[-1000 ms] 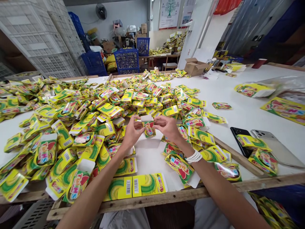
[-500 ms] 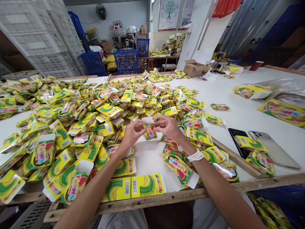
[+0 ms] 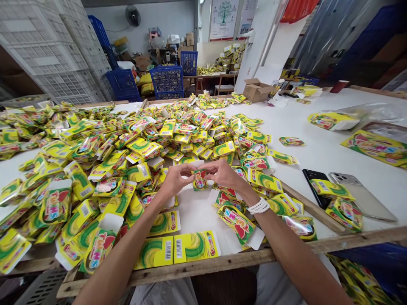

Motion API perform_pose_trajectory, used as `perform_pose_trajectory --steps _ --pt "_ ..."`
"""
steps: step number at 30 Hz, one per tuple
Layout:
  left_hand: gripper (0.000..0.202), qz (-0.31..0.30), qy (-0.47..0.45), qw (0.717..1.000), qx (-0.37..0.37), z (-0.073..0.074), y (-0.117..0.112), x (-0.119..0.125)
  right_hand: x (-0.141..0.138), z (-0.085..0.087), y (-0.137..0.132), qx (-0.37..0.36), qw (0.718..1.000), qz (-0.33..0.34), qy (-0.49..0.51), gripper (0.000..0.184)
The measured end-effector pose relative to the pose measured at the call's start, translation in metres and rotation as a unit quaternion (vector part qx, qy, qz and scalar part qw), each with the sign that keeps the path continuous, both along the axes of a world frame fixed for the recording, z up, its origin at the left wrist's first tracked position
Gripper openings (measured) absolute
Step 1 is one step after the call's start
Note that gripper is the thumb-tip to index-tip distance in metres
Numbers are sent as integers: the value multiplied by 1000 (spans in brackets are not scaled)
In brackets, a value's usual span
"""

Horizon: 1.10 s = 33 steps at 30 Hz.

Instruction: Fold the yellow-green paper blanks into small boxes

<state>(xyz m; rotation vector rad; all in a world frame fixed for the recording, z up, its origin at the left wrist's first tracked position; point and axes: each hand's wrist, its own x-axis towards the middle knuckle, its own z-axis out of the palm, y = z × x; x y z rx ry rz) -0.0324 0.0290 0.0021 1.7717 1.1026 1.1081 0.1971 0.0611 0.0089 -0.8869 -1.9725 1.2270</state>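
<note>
Between both hands, just above the white tabletop, is a small yellow-green candy box (image 3: 200, 179) with colourful lettering and a red fruit picture. My left hand (image 3: 176, 179) pinches its left side, thumb low and fingers along the top. My right hand (image 3: 223, 175), with a white beaded bracelet (image 3: 258, 206) on the wrist, grips the right side the same way. The fingers partly hide the upper end, where white card shows behind. Two flat yellow boxes (image 3: 196, 247) with barcodes lie at the table's near edge, and an open-flapped box (image 3: 238, 223) rests below my right hand.
A large heap of similar boxes (image 3: 95, 144) spreads over the left and middle. On the right lie a black phone (image 3: 314, 180), a pale phone (image 3: 365, 199) and a wooden strip (image 3: 310, 206). Farther back stand a cardboard carton (image 3: 257, 90) and blue crates (image 3: 167, 80).
My fingers have closed in over the top of the candy box, covering the white flap that stood up before. The box has come slightly nearer to me.
</note>
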Motion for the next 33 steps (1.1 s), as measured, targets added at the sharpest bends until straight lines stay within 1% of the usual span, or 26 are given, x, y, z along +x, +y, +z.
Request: perform_pose_trajectory --steps 2,4,6,8,10,12,14,17,20,23,26,27,30,33 --pt "15 -2 13 1000 9 0 -1 1 2 6 -1 -7 1000 4 0 35" --pt "15 -5 27 999 18 0 -1 2 5 13 -2 -15 1000 -6 25 40" --pt "14 -7 36 999 28 1 -1 2 5 17 -3 -34 994 -49 88 50" --pt "16 -9 38 998 41 2 -2 2 1 16 -3 -69 980 -112 148 52" --pt "20 -8 35 998 56 3 -3 2 -6 13 -2 -104 968 -163 162 49" --pt "22 -7 34 997 65 5 -3 2 -11 9 -2 -111 965 -191 141 46" --pt "23 -11 35 997 66 7 -3 2 -13 8 -2 -103 969 -189 120 43" --pt "23 -11 29 998 59 7 -4 2 -7 13 -4 -81 981 -147 96 36" --pt "22 4 9 999 40 6 -5 4 -1 17 -6 -17 992 -116 52 32" --pt "31 23 -25 999 14 5 -7 7 -1 17 -6 46 992 -110 32 26" --pt "44 39 -70 997 -10 6 -8 8 -3 14 -6 66 992 -102 39 22" --pt "45 40 -72 997 -10 6 -8 8 -4 13 -6 67 992 -100 40 21" --pt "35 38 -37 999 4 7 -7 7 -5 11 -7 70 992 -97 37 21" --pt "34 40 -11 999 7 9 -6 5 -5 11 -8 86 992 -92 30 21"
